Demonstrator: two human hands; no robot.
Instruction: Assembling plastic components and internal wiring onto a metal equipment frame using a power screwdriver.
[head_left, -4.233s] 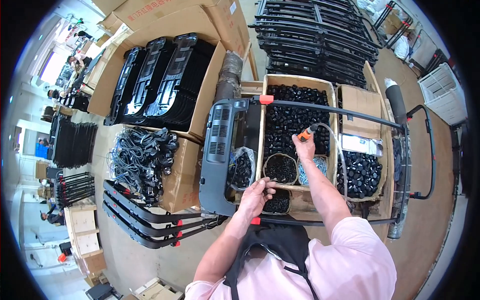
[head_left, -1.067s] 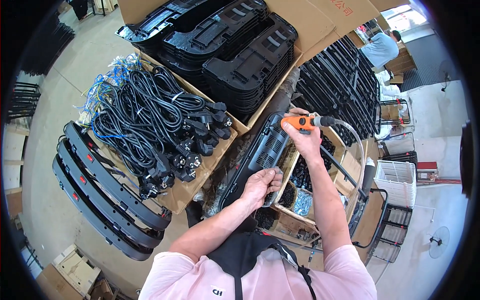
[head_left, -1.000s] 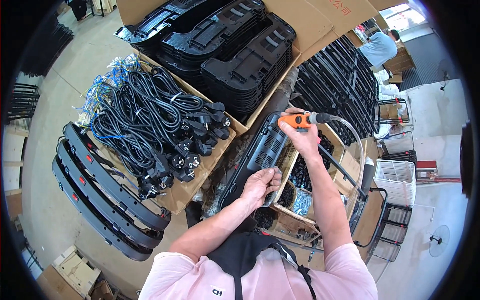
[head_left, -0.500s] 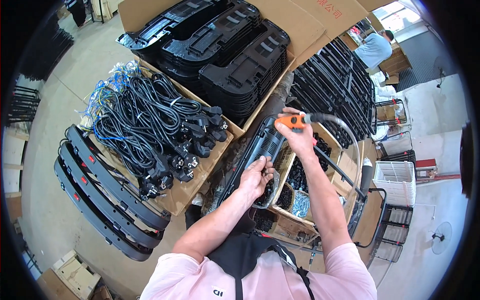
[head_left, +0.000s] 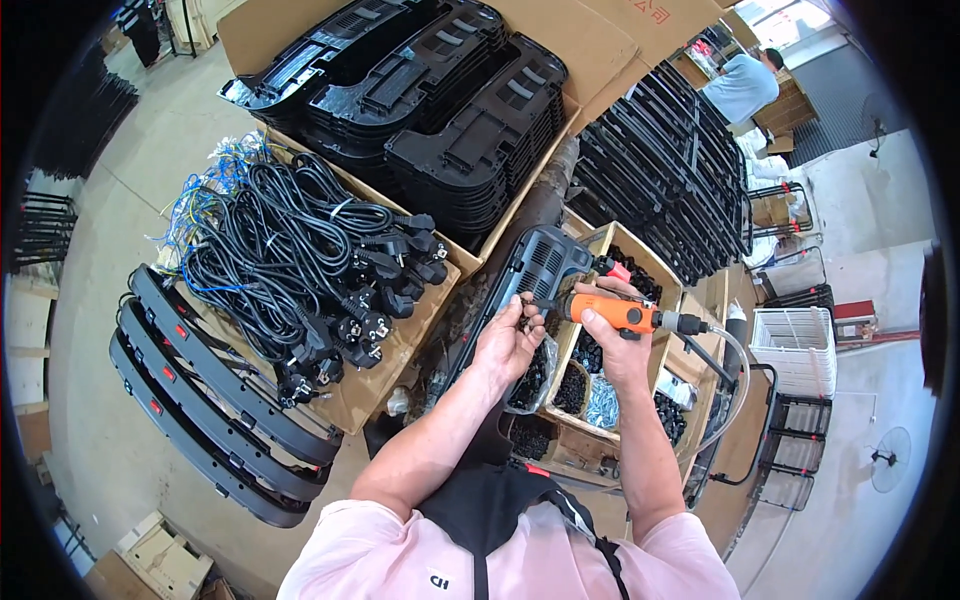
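Note:
My right hand [head_left: 618, 340] grips an orange pneumatic screwdriver [head_left: 610, 312] held level, its tip pointing left and an air hose [head_left: 735, 372] trailing off its right end. My left hand [head_left: 508, 338] is raised just left of the tool's tip, fingers pinched on a small dark screw [head_left: 520, 303] close to the bit. Both hands hover over a long dark grey vented housing [head_left: 530, 272] lying beside a cardboard box [head_left: 640, 262] of small black parts.
A box of bundled black power cords [head_left: 290, 265] lies to the left, curved black panels [head_left: 200, 400] in front of it. Stacked black covers [head_left: 440, 100] fill a box at the back, black frames [head_left: 670, 170] to the right. A person [head_left: 742, 85] works far behind. A white crate [head_left: 795, 345] stands at right.
My head has turned left since the oldest frame. Over the last second my left hand rose from the grey housing up to the screwdriver's tip, and the tool dropped slightly toward it.

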